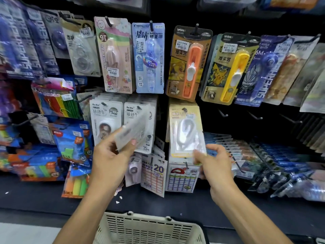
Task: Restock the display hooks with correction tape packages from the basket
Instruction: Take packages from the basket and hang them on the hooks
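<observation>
Left hand pinching blurred pack by lower edge, pack above fingers; right hand gripping yellow pack at bottom corner.

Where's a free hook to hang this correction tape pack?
Three bare hooks stand right of the yellow-backed pack, under the yellow clip pusher. Left of it, the white BoBo stacks look crowded.

A blurred white correction tape package is tilting in front of the two stacks of white packages hanging on the middle hooks. To the right, a yellow-edged package is hanging on its hook — clear blister facing out. The cream slatted basket is sitting below — its contents are not showing.
</observation>
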{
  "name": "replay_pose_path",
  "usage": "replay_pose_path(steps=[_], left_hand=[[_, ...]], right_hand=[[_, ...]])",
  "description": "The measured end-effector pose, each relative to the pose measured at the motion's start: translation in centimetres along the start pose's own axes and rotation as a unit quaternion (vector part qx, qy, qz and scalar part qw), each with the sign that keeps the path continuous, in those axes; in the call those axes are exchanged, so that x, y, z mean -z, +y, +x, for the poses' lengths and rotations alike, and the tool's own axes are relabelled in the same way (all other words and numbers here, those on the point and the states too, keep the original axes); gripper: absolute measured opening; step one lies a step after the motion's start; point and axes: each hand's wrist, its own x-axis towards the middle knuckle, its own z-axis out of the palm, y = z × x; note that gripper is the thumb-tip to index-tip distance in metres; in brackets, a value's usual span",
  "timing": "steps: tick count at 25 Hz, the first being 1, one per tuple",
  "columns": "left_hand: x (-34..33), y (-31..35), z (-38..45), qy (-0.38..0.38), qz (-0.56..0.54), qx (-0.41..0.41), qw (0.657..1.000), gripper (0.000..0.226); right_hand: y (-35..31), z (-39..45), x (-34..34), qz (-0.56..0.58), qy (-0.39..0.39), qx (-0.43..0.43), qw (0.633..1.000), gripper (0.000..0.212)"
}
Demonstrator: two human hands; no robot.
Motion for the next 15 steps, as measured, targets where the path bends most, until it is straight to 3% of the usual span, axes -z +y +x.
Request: replay_pose_path(steps=[2, 4, 5, 7, 10, 13, 15], left_hand=[[-0.1, 0.2, -0.4, -0.066, 0.157, -0.132, 0.977, 0.052], [-0.8, 0.2, -0.7, -0.133, 0.288, -0.276, 0.907, 0.055], [-1.2, 0.1, -0.7, -0.164, 0.319, -0.315, 0.879, 0.054], [-1.7, 0.0, -0.8, -0.203, 0.327, -0.331, 0.862, 0.059], [-1.5, -0.3, -0.8, -0.191, 0.321, -0.27, 0.887, 0.087], [-1.3, -0.8, -0.7, -0.155, 0.339, -0.223, 0.901, 0.09], [-1.1, -1.1, -0.7, -0.144, 0.358, -0.2, 0.901, 0.089]], right_hand=[[-0.1, -0.6, -0.3, 0.094, -0.093, -0.072, 0.989, 0.05], [-0.5, -1.3, -0.7, 0.154, -0.229, -0.096, 0.956, 0.055], [-0.6, -1.5, -0.7, 0.166, -0.299, -0.088, 0.935, 0.054], [-0.9, -1.6, -0.7, 0.139, -0.357, -0.05, 0.922, 0.042], [-0.9, -1.4, -0.8, 0.089, -0.293, -0.014, 0.952, 0.031], [-1.3, -0.7, -0.6, 0.12, -0.175, 0.035, 0.977, 0.015], [-1.7, -0.1, -0.2, 0.078, -0.086, 0.05, 0.992, 0.009]])
